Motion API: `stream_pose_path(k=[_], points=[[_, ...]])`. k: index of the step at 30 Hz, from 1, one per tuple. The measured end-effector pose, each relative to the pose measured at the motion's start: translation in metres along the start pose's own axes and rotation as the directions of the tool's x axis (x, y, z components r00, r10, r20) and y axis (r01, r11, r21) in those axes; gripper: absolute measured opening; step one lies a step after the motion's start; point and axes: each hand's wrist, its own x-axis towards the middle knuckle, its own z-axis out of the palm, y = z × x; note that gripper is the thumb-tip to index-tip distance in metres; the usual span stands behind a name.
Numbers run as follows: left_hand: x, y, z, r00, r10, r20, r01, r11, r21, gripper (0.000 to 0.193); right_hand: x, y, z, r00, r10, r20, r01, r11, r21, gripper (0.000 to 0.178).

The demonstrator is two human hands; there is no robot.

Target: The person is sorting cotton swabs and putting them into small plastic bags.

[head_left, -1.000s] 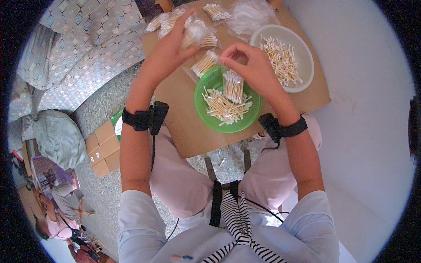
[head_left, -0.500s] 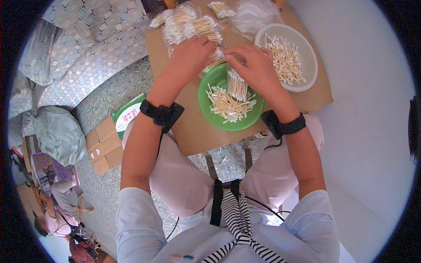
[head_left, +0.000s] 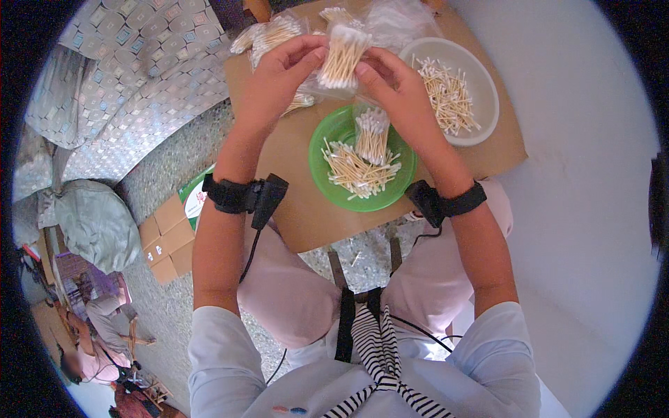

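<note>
Between my two hands, above the far part of the table, hangs a clear bag of cotton swabs. My left hand pinches its left edge. On the other side my right hand grips the right edge, thumb toward me. Below them stands a green bowl with loose cotton swabs in it. A second bagged bundle of swabs leans upright in that bowl, near my right wrist. More bagged swabs lie at the table's far left, partly hidden behind my left hand.
A white bowl of loose swabs stands at the right on the brown tabletop. Empty clear bags lie at the far edge. A carton sits on the floor at left. Another person sits at the lower left.
Both hands have lifted a bag of swabs up off the pile at the far side and now hold it spread between them. The bundle in the green bowl stays there.
</note>
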Motion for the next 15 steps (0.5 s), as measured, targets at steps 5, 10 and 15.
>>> stream_pose_path(k=[5,10,15], points=[[-0.001,0.004,0.017,0.970,-0.245,-0.006,0.222,0.888,-0.402,0.040,-0.001,-0.010,-0.007,0.995,0.088,-0.043,-0.081,0.988,0.132,0.027],[0.004,-0.012,0.017,0.997,0.064,0.039,-0.056,0.983,-0.177,0.045,-0.001,-0.013,-0.009,0.997,0.012,-0.075,-0.001,0.989,0.145,0.021],[-0.004,0.010,0.028,0.992,0.104,0.070,-0.089,0.977,-0.193,0.043,-0.003,-0.019,-0.015,0.981,0.077,-0.176,-0.056,0.991,0.123,0.022]])
